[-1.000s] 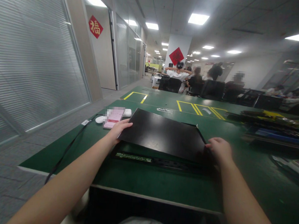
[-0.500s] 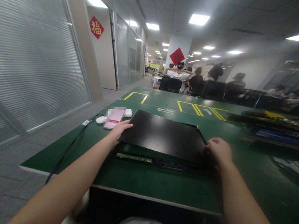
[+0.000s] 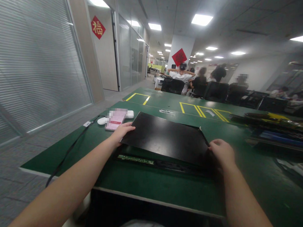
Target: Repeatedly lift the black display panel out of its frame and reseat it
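Note:
A glossy black LCD screen panel (image 3: 165, 136) is held tilted just above the table in front of me. My left hand (image 3: 122, 132) is closed on its left edge, thumb on top and the other fingers hidden below. At the right edge, my right hand (image 3: 222, 151) pinches the panel near a thin dark strip along that side; whether it grips the strip too, I cannot tell. Below the panel's near edge shows a narrow green circuit board (image 3: 136, 159) set in a dark strip.
A green table (image 3: 157, 186) carries a pink-screened phone (image 3: 115, 121) and a white mouse-like item (image 3: 102, 121) at left, beside a black cable (image 3: 73, 146). Stacked dark panels (image 3: 274, 137) stand at right. Yellow tape (image 3: 189, 104) marks the far side. Several people sit beyond.

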Action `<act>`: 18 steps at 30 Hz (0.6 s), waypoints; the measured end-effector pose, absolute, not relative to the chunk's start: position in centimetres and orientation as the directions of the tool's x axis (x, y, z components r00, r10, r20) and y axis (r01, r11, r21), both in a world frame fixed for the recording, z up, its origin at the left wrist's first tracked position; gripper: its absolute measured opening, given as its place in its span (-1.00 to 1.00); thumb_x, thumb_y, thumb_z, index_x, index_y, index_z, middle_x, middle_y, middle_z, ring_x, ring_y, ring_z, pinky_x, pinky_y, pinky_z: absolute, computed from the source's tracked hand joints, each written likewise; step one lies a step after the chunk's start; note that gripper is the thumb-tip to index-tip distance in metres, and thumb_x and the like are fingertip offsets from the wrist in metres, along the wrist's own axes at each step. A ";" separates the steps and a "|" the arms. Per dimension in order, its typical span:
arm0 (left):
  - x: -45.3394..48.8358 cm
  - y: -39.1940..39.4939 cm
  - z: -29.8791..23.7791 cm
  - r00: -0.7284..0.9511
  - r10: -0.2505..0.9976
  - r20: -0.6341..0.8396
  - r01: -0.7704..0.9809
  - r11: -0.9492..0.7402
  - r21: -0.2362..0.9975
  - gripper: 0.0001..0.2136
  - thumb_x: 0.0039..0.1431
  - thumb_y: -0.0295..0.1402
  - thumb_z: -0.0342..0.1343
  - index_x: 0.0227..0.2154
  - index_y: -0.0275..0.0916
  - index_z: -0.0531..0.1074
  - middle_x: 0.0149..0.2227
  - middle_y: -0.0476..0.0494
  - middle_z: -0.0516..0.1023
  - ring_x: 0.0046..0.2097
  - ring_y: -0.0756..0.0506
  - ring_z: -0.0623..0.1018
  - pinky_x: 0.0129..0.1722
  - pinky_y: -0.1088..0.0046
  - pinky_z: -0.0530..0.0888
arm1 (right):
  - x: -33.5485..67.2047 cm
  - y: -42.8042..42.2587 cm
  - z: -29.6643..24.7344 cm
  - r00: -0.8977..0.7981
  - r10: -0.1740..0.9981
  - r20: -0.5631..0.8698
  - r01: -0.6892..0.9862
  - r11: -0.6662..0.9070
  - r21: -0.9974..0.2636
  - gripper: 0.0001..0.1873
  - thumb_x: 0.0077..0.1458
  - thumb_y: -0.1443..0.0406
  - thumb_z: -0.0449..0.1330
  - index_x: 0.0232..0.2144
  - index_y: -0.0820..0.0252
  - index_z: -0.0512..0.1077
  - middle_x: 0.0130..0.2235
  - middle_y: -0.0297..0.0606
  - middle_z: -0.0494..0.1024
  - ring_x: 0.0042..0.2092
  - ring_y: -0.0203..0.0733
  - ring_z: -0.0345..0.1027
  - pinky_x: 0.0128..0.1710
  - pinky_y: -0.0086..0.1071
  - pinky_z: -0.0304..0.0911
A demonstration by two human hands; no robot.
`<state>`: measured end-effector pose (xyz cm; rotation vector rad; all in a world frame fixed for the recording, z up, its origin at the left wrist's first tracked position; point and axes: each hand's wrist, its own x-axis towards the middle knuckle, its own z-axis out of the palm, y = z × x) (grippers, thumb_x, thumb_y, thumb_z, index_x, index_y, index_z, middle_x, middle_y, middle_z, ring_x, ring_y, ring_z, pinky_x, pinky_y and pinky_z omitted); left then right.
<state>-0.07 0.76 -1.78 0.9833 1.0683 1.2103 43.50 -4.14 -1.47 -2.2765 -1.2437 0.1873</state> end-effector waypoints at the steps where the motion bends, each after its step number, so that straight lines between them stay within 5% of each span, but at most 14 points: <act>1: -0.1 0.8 -1.8 0.044 0.994 -0.101 -0.222 0.109 0.969 -0.65 -0.22 -0.42 0.29 -0.24 -0.28 0.57 -0.47 -0.11 0.64 -0.45 -0.14 0.59 -0.39 0.37 0.47 | 43.5 -4.1 -1.5 0.561 0.816 0.136 0.744 -0.425 -0.516 -0.74 -0.06 0.22 0.12 -0.32 0.10 0.54 -0.39 -0.18 0.58 -0.32 -0.07 0.45 -0.40 -0.34 0.20; 18: -0.2 0.9 -2.0 0.055 0.996 -0.064 -0.206 0.074 0.976 -0.58 -0.21 -0.42 0.31 -0.16 -0.27 0.55 -0.40 -0.12 0.65 -0.42 -0.12 0.59 -0.36 0.39 0.48 | 44.0 -3.9 -1.9 0.539 0.831 0.138 0.760 -0.410 -0.504 -0.74 -0.07 0.20 0.12 -0.35 0.11 0.54 -0.40 -0.19 0.58 -0.34 -0.09 0.44 -0.41 -0.35 0.20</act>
